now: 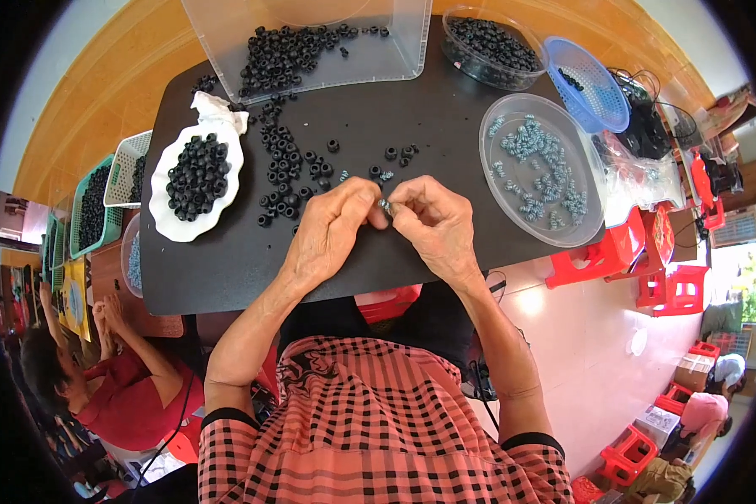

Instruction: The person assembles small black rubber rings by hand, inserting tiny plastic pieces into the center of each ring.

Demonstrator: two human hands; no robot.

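Over the near part of the dark table (218,273), my left hand (332,227) and my right hand (435,220) meet, both with fingers closed. A small metallic coil spring (385,204) shows between the fingertips, pinched by my right hand. Whatever my left fingers grip is hidden. Just beyond the hands lie another spring (386,175) and a few small black round plastic pieces (391,154). Many hollow black pieces (283,165) spread over the table beyond my left hand. To the right, a clear round tray (497,186) holds many blue-grey springs (553,168).
A white scalloped plate (161,202) of black pieces stands left. At the back are a clear box (395,50) and a clear bowl (521,82), both holding black pieces, and a blue basket (601,105). A co-worker in red (134,403) sits left; red stools (630,454) stand right.
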